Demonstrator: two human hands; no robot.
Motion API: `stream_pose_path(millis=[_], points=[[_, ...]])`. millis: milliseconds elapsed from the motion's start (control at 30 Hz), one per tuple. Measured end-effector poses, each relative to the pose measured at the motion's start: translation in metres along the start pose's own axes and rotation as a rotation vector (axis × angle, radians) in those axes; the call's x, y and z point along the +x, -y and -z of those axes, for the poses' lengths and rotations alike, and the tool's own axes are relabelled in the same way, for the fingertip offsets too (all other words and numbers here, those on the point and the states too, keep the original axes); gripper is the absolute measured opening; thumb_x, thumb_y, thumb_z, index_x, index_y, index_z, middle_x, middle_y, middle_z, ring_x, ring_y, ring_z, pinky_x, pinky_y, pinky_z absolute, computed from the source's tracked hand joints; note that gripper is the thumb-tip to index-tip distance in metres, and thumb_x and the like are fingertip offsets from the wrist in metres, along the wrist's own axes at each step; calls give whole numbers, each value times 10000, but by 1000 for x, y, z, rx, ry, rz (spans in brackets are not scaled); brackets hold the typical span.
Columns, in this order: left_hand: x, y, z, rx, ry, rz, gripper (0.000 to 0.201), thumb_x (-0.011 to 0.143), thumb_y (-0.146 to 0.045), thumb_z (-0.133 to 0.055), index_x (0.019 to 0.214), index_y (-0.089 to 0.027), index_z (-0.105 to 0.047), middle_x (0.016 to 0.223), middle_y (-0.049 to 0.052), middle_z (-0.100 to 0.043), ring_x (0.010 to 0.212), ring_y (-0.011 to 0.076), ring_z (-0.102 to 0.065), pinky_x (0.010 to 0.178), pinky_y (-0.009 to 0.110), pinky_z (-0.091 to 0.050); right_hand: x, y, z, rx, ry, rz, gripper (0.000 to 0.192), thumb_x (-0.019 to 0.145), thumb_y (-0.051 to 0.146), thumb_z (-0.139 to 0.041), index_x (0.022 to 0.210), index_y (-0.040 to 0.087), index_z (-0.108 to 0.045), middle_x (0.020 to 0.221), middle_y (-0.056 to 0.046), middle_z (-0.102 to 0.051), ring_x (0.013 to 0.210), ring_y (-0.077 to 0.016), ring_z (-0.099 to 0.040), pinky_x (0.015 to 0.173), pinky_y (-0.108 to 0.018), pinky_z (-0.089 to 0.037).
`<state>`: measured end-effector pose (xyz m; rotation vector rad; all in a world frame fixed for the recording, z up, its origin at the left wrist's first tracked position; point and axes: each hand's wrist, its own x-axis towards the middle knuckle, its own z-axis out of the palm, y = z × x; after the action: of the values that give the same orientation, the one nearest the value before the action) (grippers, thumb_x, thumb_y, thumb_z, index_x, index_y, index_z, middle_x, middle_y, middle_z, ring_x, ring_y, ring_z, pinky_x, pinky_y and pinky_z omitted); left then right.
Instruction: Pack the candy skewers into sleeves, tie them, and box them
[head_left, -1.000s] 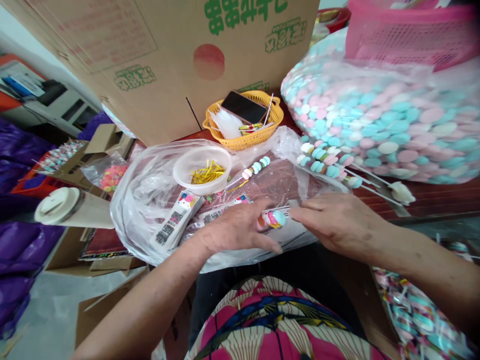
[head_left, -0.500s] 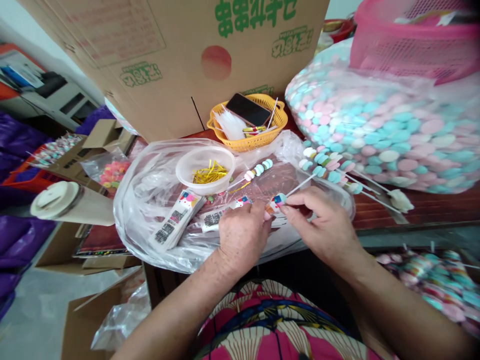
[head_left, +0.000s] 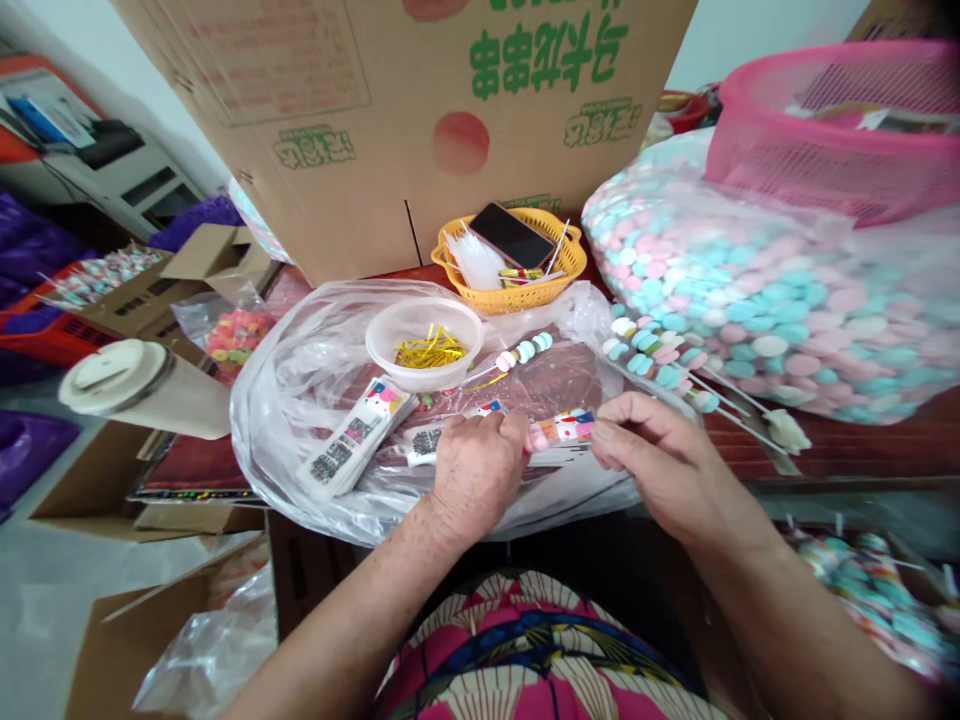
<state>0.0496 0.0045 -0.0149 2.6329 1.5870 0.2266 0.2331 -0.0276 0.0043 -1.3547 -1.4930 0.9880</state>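
A candy skewer in a printed clear wrapper [head_left: 562, 430] stretches between my hands, with pink candy showing through the print. My left hand [head_left: 480, 465] is closed around its left end. At the other end, the fingertips of my right hand [head_left: 649, 450] pinch the wrapper; the skewer's stick is hidden there. Under and beside my left hand lies a loose printed wrapper [head_left: 426, 440]. Left of that is a stack of printed wrappers [head_left: 356, 440]. A marshmallow skewer [head_left: 523, 352] with pink, white and blue pieces lies beyond my hands.
A white bowl [head_left: 379, 345] holds gold twist ties [head_left: 431, 350]. Behind it sits a yellow basket [head_left: 517, 298] with a phone [head_left: 512, 236]. Several skewers [head_left: 660, 355] lie by a large bag of marshmallows [head_left: 757, 300] at right. A lidded cup [head_left: 172, 395] stands left, a cardboard box [head_left: 360, 190] behind.
The skewer has gone deeper into the wrapper, and its stick no longer shows above my right hand. My right hand has shifted slightly right. The view has tilted a little.
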Motion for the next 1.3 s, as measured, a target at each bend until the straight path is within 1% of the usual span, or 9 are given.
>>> stream_pose_path(millis=[167, 233, 300, 467, 700, 800, 1067, 1233, 1300], points=[[-4, 9, 2, -538, 178, 101, 287, 818, -457, -623, 906, -183, -621, 736, 10, -645, 669, 172, -580, 610, 265, -420, -6, 2, 11, -73, -535, 196, 118, 898, 306, -561, 969, 232, -619, 836, -31, -587, 708, -167, -525, 633, -308, -423], [-7, 12, 2, -751, 226, 93, 321, 791, -472, -657, 920, -180, -626, 740, -6, -627, 672, 153, -552, 621, 252, -416, -4, -2, 17, 31, -465, 200, 246, 881, 332, -590, 1116, 259, -581, 909, -34, -609, 666, -154, -525, 586, -302, -426], [-9, 14, 0, -922, 267, 59, 337, 766, -459, -689, 927, -169, -631, 759, -8, -617, 690, 145, -537, 648, 252, -424, 2, -5, 19, 107, -248, 135, 291, 877, 358, -597, 1145, 249, -571, 828, -17, -619, 573, -132, -497, 507, -277, -403], [-11, 12, 8, -1299, 313, -5, 442, 791, -525, -640, 1064, -179, -596, 867, 11, -610, 760, 139, -539, 687, 248, -447, 15, 4, 14, 235, -61, 23, 268, 874, 417, -590, 746, 181, -604, 518, 36, -515, 418, -83, -393, 390, -228, -290], [-1, -1, 7, -1644, 370, 335, 356, 813, -524, -604, 819, -168, -603, 529, -36, -522, 394, 76, -419, 359, 191, -326, 19, 9, 3, 329, 91, -94, 324, 857, 480, -601, 789, 164, -620, 502, 42, -524, 393, -65, -369, 372, -209, -249], [0, -4, 2, -1664, 285, 409, 337, 785, -505, -628, 794, -169, -609, 507, -33, -532, 365, 76, -409, 330, 191, -298, 18, 7, 4, 299, 60, -57, 284, 904, 450, -544, 880, 176, -616, 537, 50, -530, 408, -68, -380, 391, -211, -272], [-5, -17, -6, -1520, 117, 399, 316, 790, -474, -625, 737, -164, -599, 549, -41, -535, 369, 35, -368, 359, 184, -272, 19, 3, -14, -8, 141, 69, 295, 910, 325, -506, 663, 173, -562, 577, 25, -537, 526, -89, -470, 514, -229, -384], [0, -12, -6, -1674, 120, 542, 346, 753, -504, -653, 776, -170, -564, 475, -69, -493, 278, 44, -330, 279, 173, -208, 9, -10, -17, 63, -136, 80, 178, 860, 314, -588, 991, 199, -628, 714, 17, -610, 530, -96, -503, 502, -233, -408], [1, -10, -6, -1708, 85, 528, 345, 740, -494, -669, 763, -165, -567, 459, -73, -483, 278, 45, -337, 280, 169, -212, 3, -13, -21, -52, -93, 186, 127, 838, 259, -608, 939, 199, -653, 752, -3, -625, 629, -119, -556, 591, -252, -449]])
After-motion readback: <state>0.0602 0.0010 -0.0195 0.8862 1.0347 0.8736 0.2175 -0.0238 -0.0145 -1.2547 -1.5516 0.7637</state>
